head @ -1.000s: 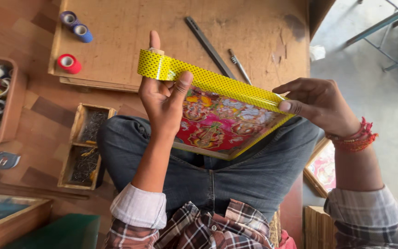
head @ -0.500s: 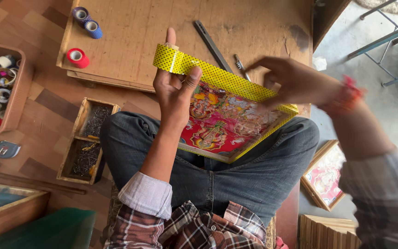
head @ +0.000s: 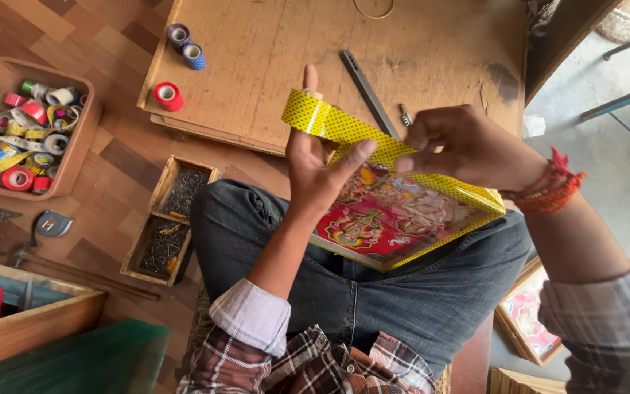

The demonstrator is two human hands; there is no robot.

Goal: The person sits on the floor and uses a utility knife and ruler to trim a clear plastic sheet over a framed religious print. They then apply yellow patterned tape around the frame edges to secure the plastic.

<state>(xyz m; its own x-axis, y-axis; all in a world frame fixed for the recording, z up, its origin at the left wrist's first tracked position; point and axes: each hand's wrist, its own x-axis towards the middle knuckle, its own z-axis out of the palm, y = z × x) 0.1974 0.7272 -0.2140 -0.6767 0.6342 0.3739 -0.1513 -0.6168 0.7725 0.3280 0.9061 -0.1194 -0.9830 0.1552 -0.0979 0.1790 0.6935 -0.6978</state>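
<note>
Both hands' grip pinches the yellow dotted tape (head: 344, 128): left hand (head: 319, 164) holds its free end, right hand (head: 461, 146) presses it along the colourful framed picture (head: 395, 219) resting on the lap, before the tabletop (head: 257, 58).

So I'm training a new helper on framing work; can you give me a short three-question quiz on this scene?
1. True or false: the left hand holds up the free end of the yellow dotted tape.
2. Which rests on the person's lap? A) picture B) red tape roll C) metal bar
3. What does the right hand press on?

Key: 1 true; 2 A; 3 the yellow tape along the picture's upper edge.
</note>
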